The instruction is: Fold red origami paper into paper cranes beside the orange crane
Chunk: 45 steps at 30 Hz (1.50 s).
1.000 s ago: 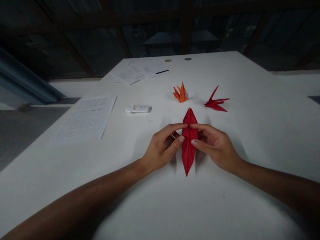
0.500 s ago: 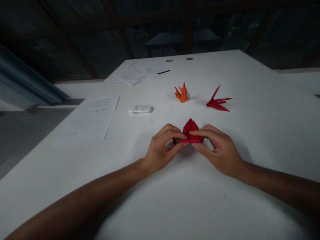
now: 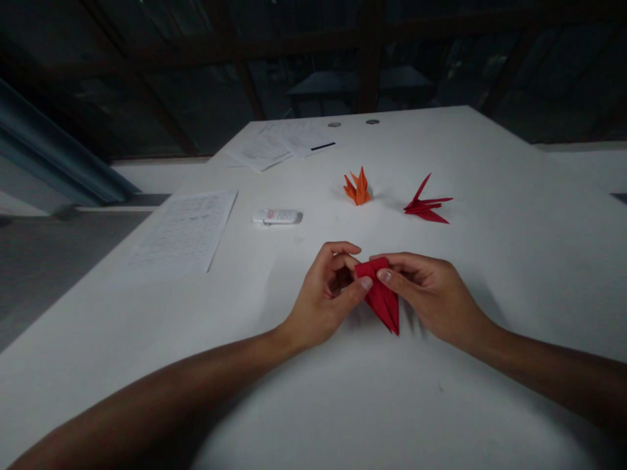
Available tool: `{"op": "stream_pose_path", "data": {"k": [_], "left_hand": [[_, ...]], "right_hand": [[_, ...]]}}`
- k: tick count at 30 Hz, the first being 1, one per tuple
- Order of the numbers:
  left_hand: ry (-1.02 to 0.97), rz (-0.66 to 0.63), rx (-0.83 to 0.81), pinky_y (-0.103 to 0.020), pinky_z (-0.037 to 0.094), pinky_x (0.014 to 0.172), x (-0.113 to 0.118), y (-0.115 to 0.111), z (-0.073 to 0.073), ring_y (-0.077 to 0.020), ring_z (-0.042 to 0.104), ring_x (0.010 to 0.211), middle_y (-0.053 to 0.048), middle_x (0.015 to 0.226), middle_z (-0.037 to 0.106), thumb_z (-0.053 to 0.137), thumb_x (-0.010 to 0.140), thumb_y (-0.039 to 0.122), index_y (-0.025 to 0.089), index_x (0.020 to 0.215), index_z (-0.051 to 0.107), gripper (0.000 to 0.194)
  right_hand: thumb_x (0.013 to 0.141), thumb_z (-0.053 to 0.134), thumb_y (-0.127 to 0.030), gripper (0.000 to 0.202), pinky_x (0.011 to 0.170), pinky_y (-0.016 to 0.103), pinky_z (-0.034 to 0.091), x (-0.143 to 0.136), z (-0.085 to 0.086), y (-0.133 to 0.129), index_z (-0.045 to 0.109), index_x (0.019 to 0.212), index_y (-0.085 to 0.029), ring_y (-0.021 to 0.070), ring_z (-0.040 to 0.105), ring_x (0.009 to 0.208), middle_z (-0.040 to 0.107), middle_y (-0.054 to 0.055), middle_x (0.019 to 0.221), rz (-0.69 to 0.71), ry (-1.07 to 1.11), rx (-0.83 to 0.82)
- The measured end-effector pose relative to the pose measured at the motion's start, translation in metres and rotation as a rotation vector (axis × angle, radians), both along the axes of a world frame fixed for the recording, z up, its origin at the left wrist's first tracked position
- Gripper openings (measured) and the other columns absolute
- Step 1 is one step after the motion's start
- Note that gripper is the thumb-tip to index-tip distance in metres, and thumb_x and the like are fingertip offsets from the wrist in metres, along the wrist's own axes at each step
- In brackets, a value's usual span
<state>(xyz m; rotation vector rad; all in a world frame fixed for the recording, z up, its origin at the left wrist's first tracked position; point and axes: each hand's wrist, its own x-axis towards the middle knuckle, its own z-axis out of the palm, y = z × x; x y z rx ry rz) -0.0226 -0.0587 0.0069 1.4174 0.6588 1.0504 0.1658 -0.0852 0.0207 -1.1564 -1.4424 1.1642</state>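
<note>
A folded piece of red origami paper (image 3: 385, 301) is held just over the table, its split point aimed toward me and its flat edge away. My left hand (image 3: 326, 294) pinches its left side, thumb on top and index finger raised off the paper. On the other side my right hand (image 3: 434, 290) grips the upper right edge, thumb on the front and fingers behind. Beyond the hands stand an orange origami crane (image 3: 358, 187) and, to its right, a red origami crane (image 3: 426, 203) with thin points spread out.
A white correction tape or similar small white device (image 3: 277, 217) lies left of the cranes. Written sheets (image 3: 181, 228) cover the table's left side, with more papers (image 3: 267, 147) and a dark pen (image 3: 323, 146) farther back. Two round discs (image 3: 334, 125) sit near the far edge.
The folded red paper has turned over, so its point, which faced away, now faces me. My left index finger has lifted off it, and both thumbs have come on top.
</note>
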Motion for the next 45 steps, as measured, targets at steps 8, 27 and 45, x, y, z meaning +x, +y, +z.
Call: {"op": "stream_pose_path", "data": {"k": [8,27,45], "left_hand": [[0.034,0.15,-0.087,-0.021,0.046,0.061,0.002,0.008,-0.006,-0.008,0.058,0.069,0.004,0.088,0.055,0.072,0.088,0.027,0.024,0.115,0.052,0.033],[0.03,0.037,-0.193,-0.026,0.05,0.071,0.002,0.012,-0.007,-0.0116,0.062,0.074,0.004,0.08,0.06,0.08,0.08,0.024,0.023,0.12,0.052,0.049],[0.007,0.156,-0.156,-0.026,0.052,0.069,0.001,0.019,-0.009,-0.0113,0.064,0.071,0.001,0.092,0.064,0.077,0.084,0.031,0.025,0.127,0.05,0.051]], "right_hand": [[0.088,0.071,-0.037,0.034,0.078,0.032,0.054,0.002,-0.014,0.007,0.065,0.118,-0.023,0.0189,0.071,0.083,0.077,0.002,0.089,0.029,0.136,-0.196],[0.087,0.072,-0.038,0.018,0.071,0.029,0.053,0.003,-0.016,0.011,0.072,0.092,-0.021,0.0163,0.068,0.077,0.075,0.001,0.083,0.024,0.114,-0.171],[0.093,0.06,-0.048,0.035,0.069,0.032,0.05,0.014,-0.014,0.027,0.066,0.114,-0.021,0.0173,0.066,0.073,0.072,0.005,0.091,0.068,0.123,-0.208]]}}
